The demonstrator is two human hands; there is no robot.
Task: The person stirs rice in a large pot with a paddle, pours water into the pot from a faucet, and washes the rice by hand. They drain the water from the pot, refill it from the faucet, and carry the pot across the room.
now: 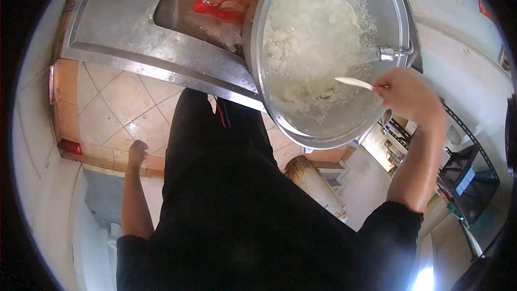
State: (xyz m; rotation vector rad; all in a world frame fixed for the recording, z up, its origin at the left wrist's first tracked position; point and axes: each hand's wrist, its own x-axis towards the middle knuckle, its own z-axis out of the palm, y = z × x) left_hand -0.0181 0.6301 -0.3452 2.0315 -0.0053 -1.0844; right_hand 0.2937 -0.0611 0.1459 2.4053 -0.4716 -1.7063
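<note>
My right hand [408, 96] is closed round the handle of a pale spoon [354, 82], held over a large metal pot [344, 139]. White rice [312, 27] and cloudy water fill much of the pot. Water runs into it from a metal faucet [386, 53] just beyond the spoon. The pot rests on the metal sink [177, 43], beside a bag with red print [223, 0] in the basin. My left hand [138, 152] hangs low over the tiled floor, away from the pot, with its fingers curled; whether it holds anything is unclear.
A rusty cylinder [315, 186] stands on the floor below the pot. At the right is a black rack [469, 183] with items on it. The sink's front edge [215, 92] runs close to my legs. A white wall [458, 48] lies beyond the faucet.
</note>
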